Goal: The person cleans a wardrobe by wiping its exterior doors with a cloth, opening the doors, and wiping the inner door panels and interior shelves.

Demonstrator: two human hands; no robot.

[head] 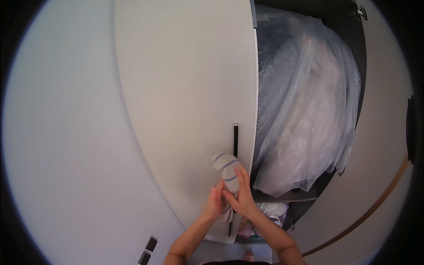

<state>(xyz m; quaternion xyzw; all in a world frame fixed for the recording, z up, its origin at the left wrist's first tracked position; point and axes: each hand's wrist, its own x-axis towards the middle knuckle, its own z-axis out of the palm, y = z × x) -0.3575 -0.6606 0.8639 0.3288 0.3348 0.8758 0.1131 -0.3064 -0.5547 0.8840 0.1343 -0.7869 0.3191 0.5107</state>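
A light cloth with dark stripes (229, 170) is bunched between my two hands, in front of the closed wardrobe door (185, 99). My left hand (216, 201) is at the cloth's lower left side, its fingers bent against it. My right hand (243, 197) grips the cloth from the right, thumb across the front. Part of the cloth hangs below between the wrists. Its upper left end is blurred. Behind the cloth runs the door's long black handle (236, 139), partly hidden by the cloth and my hands.
To the right the wardrobe stands open, with garments in clear plastic covers (308, 116) hanging inside. A shelf (285, 200) lies under them, with plastic bags (273, 210) below. The open door (374, 132) is at the far right. Dark wall sockets or switches (151, 244) are at lower left.
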